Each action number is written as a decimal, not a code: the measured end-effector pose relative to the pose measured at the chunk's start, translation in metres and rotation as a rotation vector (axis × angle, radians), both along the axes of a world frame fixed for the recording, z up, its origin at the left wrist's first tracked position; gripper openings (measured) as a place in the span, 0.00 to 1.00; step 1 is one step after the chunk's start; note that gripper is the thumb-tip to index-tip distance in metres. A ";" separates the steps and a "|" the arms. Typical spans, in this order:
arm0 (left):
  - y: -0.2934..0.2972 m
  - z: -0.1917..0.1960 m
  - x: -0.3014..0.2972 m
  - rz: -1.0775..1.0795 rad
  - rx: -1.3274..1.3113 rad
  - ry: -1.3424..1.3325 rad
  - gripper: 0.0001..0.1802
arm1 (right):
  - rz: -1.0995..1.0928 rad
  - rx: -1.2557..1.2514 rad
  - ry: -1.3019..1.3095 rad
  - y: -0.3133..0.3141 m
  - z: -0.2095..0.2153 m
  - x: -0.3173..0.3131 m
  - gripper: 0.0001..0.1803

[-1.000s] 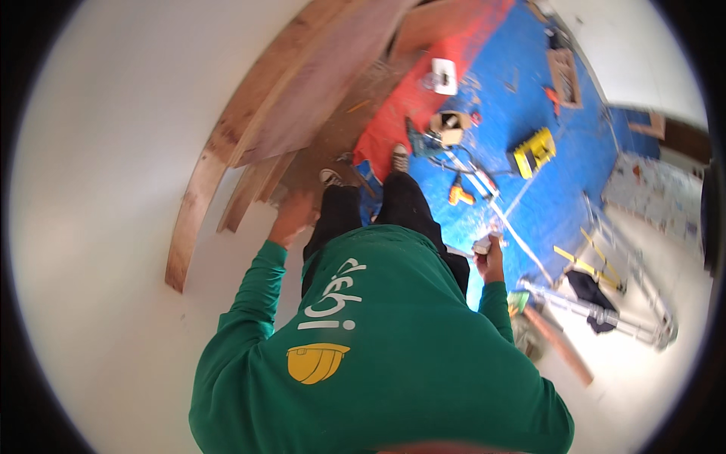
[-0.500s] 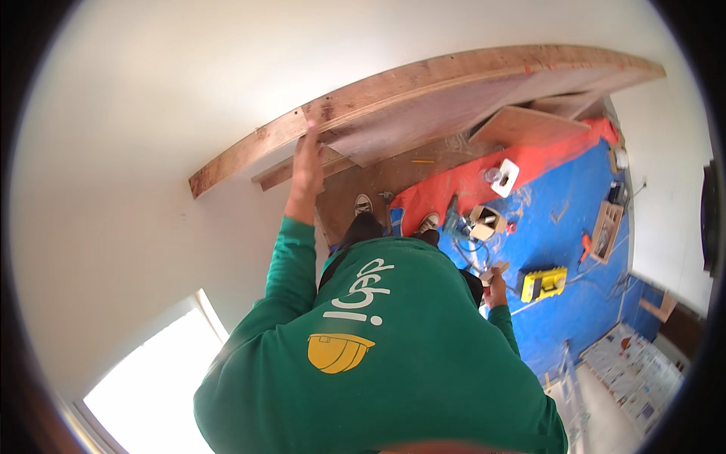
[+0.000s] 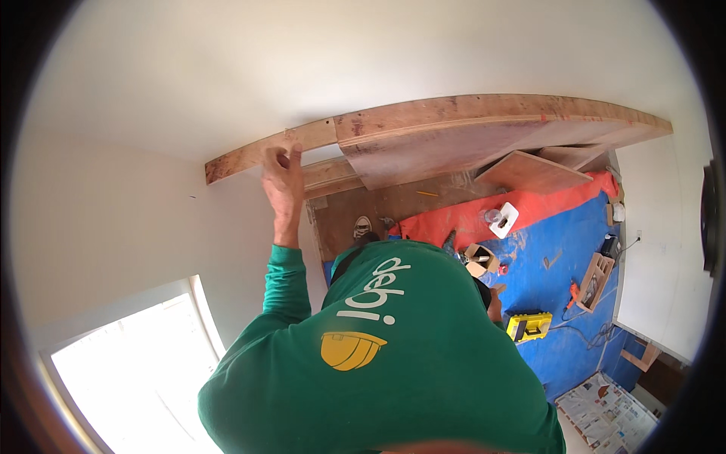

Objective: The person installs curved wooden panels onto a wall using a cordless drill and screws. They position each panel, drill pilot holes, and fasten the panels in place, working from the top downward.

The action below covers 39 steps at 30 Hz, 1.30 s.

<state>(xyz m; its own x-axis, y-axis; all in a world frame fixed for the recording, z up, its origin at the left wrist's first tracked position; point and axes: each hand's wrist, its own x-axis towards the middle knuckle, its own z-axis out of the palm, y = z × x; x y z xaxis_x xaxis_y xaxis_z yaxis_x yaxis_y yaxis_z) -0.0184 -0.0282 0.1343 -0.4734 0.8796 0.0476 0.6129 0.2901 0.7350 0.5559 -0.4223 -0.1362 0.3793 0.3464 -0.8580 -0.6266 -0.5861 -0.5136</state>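
Observation:
In front of me, a long wooden beam (image 3: 446,110) runs along the white wall, with a reddish plywood panel (image 3: 423,151) below its right part. My left hand (image 3: 283,181) is raised at the beam's lower edge, left of the panel. Its fingers are curled in toward the thumb; whether anything is between them I cannot make out. Low at my right side, my right hand (image 3: 495,309) is mostly hidden behind my green shirt. A bit of a small brown block (image 3: 499,288) sticks out above it.
Loose boards (image 3: 533,172) lean under the panel. On the red sheet (image 3: 446,217) sits a white container (image 3: 504,220). The blue floor covering (image 3: 560,280) holds a cardboard box (image 3: 482,259), a yellow case (image 3: 528,327), a wooden tray (image 3: 596,281) and cables. At left is a bright window (image 3: 136,378).
My left hand has come away from lying flat along the beam and its fingers have curled. My right hand and the block have slipped mostly behind my shirt. The view has shifted.

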 end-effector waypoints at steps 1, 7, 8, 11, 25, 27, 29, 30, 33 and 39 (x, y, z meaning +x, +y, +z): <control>0.006 0.006 -0.005 0.010 0.155 0.107 0.27 | -0.004 -0.013 -0.031 0.002 0.006 -0.007 0.19; 0.050 -0.011 -0.019 -0.149 0.288 0.342 0.14 | 0.028 -0.022 0.005 0.013 0.035 -0.038 0.19; 0.054 -0.017 -0.022 -0.174 0.269 0.319 0.12 | 0.034 -0.025 0.005 0.014 0.036 -0.040 0.19; 0.056 -0.024 -0.028 -0.235 0.331 0.314 0.06 | 0.048 -0.039 0.002 0.016 0.039 -0.047 0.19; 0.012 0.004 0.015 -0.689 -0.020 0.038 0.10 | 0.049 -0.109 -0.040 0.008 0.066 -0.095 0.20; -0.017 0.016 0.099 -1.128 -0.220 -0.556 0.13 | 0.068 -0.125 -0.030 0.006 0.068 -0.101 0.20; -0.051 0.027 0.165 -1.780 0.407 -0.448 0.18 | 0.080 -0.136 -0.026 0.005 0.070 -0.106 0.20; -0.051 0.022 0.170 -1.717 0.469 -0.392 0.16 | 0.079 -0.138 -0.026 0.004 0.071 -0.109 0.20; -0.028 0.011 0.149 -1.482 0.204 -0.355 0.13 | 0.069 -0.133 -0.025 0.004 0.070 -0.114 0.20; 0.051 -0.003 -0.024 -0.822 0.420 0.386 0.26 | 0.040 -0.119 -0.032 0.004 0.063 -0.124 0.21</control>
<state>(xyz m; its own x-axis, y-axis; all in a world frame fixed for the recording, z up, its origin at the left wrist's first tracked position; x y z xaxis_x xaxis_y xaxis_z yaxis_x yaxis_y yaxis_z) -0.0426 0.0228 0.1316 0.3877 0.8036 0.4516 0.7249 -0.5684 0.3892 0.4318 -0.4187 -0.0730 0.3955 0.2586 -0.8813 -0.5858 -0.6680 -0.4589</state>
